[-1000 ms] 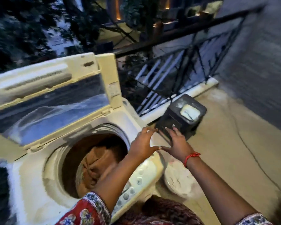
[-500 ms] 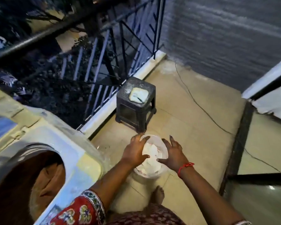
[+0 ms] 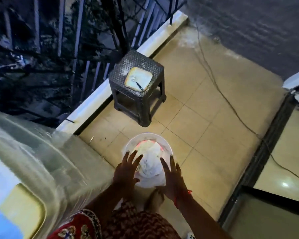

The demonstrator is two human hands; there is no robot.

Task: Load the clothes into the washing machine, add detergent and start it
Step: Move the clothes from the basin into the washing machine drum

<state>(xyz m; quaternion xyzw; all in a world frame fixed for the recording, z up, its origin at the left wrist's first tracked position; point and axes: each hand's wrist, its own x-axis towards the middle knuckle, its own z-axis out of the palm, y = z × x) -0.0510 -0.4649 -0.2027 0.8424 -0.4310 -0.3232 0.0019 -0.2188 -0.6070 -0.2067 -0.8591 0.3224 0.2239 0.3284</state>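
Note:
A white bucket [image 3: 162, 141] stands on the tiled floor below me, with white clothes [image 3: 151, 160] piled inside. My left hand [image 3: 126, 169] reaches down over the bucket's left side, fingers spread above the cloth. My right hand [image 3: 173, 178], with a red thread at the wrist, reaches over the right side, fingers apart too. Neither hand grips the cloth. The cream top-loading washing machine [image 3: 41, 161] fills the left edge; its drum is out of view.
A dark woven plastic stool [image 3: 136, 66] stands beyond the bucket, carrying a square tub of white powder [image 3: 139, 80] with a dark scoop. A railing [image 3: 76, 49] and white kerb run along the left. A cable [image 3: 231, 107] trails across the floor; a door frame [image 3: 259, 159] is at right.
My view swung right and down, from the machine's open drum to the floor. Both hands moved from above the machine's edge down to the bucket of white clothes.

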